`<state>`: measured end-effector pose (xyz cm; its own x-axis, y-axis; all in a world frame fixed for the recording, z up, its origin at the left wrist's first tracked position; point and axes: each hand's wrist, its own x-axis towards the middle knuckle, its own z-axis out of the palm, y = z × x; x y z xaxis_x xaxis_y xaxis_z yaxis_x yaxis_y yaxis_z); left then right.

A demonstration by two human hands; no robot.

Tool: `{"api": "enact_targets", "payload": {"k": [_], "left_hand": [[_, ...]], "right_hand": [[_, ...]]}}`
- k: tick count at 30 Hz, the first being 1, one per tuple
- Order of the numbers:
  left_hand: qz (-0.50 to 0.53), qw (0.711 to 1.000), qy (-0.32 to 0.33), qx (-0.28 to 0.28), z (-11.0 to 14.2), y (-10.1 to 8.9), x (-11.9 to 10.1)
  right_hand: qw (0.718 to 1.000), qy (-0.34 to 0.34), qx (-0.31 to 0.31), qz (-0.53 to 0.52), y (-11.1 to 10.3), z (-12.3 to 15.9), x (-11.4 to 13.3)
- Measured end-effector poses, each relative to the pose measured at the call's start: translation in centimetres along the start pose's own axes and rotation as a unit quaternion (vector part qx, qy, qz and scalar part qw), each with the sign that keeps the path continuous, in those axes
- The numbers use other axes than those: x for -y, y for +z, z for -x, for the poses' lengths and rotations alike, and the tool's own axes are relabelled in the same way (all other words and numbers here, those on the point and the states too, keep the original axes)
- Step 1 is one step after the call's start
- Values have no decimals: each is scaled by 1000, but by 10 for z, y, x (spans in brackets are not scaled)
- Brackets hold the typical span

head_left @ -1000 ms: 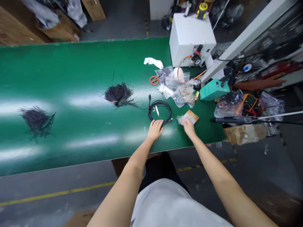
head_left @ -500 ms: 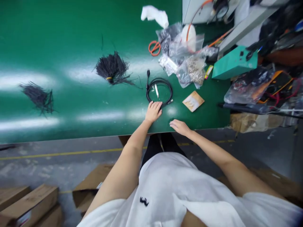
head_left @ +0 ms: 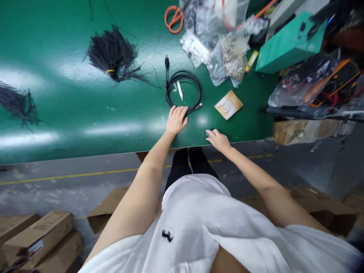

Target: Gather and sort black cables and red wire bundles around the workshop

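Note:
My left hand rests on the green table with its fingers curled down on the near edge of a coiled black cable. A small white strip lies inside the coil. My right hand lies flat near the table's front edge, fingers stretched out and holding nothing. A small tan card lies beyond it to the right.
Two bundles of black ties lie to the left. Clear plastic bags, orange scissors and a teal box crowd the far right. Cardboard boxes stand on the floor below.
My right hand left the tan card and came back to the table's front edge, now flat. The view tilted downward. My left hand stayed on the cable.

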<state>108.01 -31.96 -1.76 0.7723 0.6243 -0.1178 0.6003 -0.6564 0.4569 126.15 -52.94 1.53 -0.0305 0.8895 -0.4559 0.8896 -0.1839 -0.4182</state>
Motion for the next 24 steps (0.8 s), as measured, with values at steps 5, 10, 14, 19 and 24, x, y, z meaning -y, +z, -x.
{"api": "enact_targets", "payload": {"k": [5, 10, 14, 19, 24], "left_hand": [[-29, 1000, 9, -7, 3, -5, -4], [-43, 999, 13, -21, 1, 0, 0], [-43, 998, 20, -33, 2, 0, 1], [-46, 997, 37, -57, 3, 1, 3], [-66, 996, 29, -52, 0, -2, -4]], "right_hand": [[994, -45, -68, 78, -26, -52, -17], [979, 20, -192, 71, -64, -102, -29], [985, 28, -167, -21, -59, -106, -14], [970, 43, -132, -198, -26, -90, -8], [935, 131, -165, -285, -13, -64, -15]]}}
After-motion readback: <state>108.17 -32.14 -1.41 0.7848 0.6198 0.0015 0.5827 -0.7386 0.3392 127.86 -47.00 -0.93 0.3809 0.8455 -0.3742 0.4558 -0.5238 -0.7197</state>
